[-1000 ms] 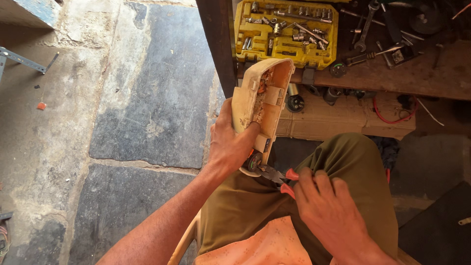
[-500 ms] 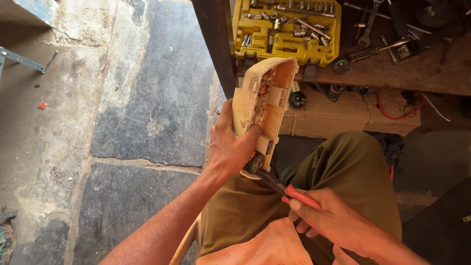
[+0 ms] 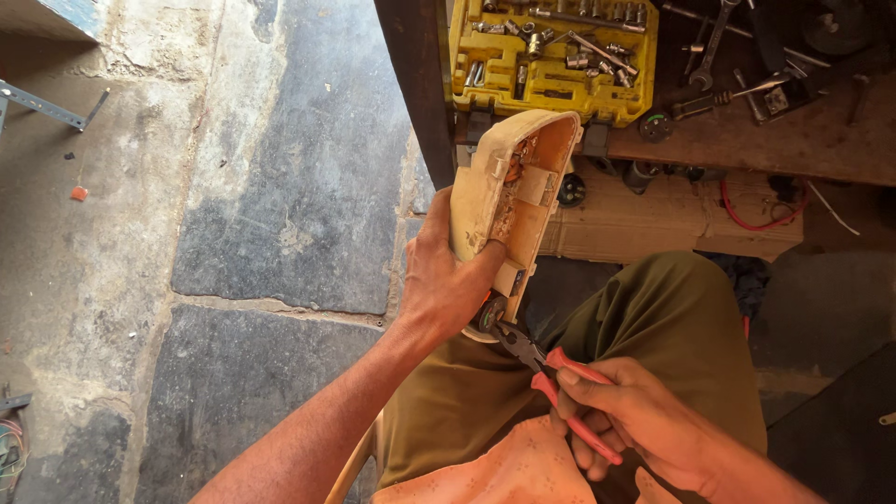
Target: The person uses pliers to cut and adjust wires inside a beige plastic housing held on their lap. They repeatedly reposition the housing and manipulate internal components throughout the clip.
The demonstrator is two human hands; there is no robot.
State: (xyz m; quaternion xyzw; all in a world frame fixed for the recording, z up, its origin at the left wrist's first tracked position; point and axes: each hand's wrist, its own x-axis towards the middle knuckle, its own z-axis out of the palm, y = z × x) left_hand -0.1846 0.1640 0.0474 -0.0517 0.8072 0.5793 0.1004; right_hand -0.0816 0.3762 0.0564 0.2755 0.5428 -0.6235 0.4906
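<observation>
My left hand (image 3: 448,280) grips a worn cream plastic housing (image 3: 509,187), held upright over my lap with its open inside facing right. Small parts and wiring show inside it. My right hand (image 3: 635,420) holds red-handled pliers (image 3: 551,373) by the handles. The dark jaws of the pliers reach up-left and touch the lower end of the housing, just beside my left thumb. My thigh in olive trousers (image 3: 653,327) lies below both hands.
A yellow socket-set case (image 3: 551,56) lies open on a dark wooden bench (image 3: 793,140) ahead, with wrenches (image 3: 709,47) and loose tools beside it. A red cable (image 3: 756,210) rests on a lower shelf. Stone slab floor (image 3: 233,233) spreads to the left.
My right hand has slid back along the pliers' handles and down-right. The pliers now stretch out in plain sight, jaws at the housing's lower end. My left hand keeps the housing steady.
</observation>
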